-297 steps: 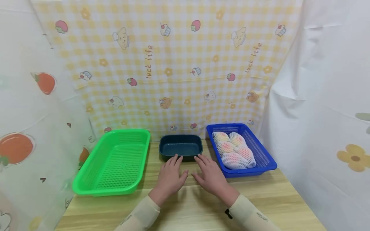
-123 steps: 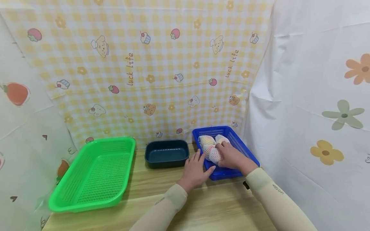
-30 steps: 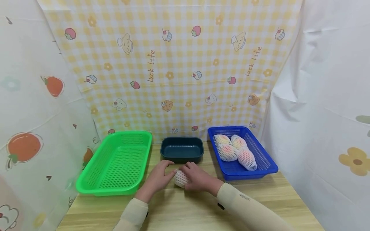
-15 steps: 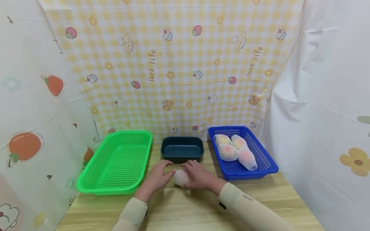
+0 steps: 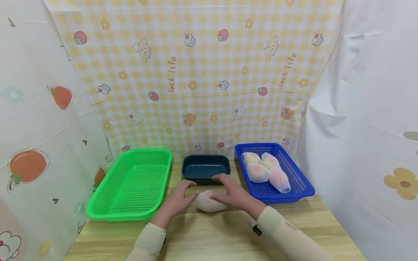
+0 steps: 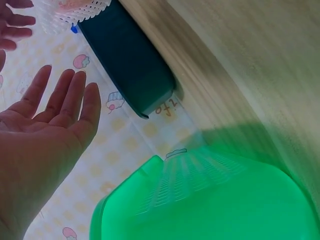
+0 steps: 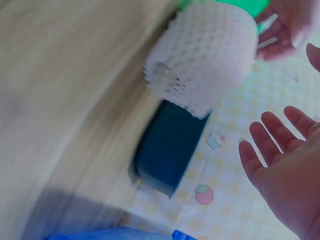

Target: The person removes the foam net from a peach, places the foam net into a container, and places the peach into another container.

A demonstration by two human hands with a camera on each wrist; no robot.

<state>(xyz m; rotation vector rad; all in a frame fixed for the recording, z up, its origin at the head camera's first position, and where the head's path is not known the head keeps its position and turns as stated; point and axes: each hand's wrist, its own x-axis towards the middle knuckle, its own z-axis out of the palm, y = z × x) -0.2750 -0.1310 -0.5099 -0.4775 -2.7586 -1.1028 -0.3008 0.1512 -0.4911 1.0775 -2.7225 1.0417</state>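
A round, pinkish fruit in a white foam net point(image 5: 209, 203) lies on the wooden table, in front of the dark green box point(image 5: 205, 180). Just left of the fruit is my left hand point(image 5: 177, 199), its fingers loosely bent and its thumb tip close to the net. On the other side my right hand point(image 5: 236, 195) is spread, with the thumb over or beside the net; contact cannot be told. The right wrist view shows the netted fruit point(image 7: 210, 55) large, away from the right hand's straight fingers point(image 7: 272, 137). Neither hand grips anything.
At the right stands a blue basket point(image 5: 305, 188) with several more netted fruits point(image 5: 258, 172). A bright green basket point(image 5: 130, 216) is at the left. A checked cloth point(image 5: 209, 101) hangs behind, and white sheets close both sides.
Earlier the right hand reached into the blue basket, then held one netted fruit on the table. Now it has let go and moved right; the left hand has stayed nearly still over the last second.
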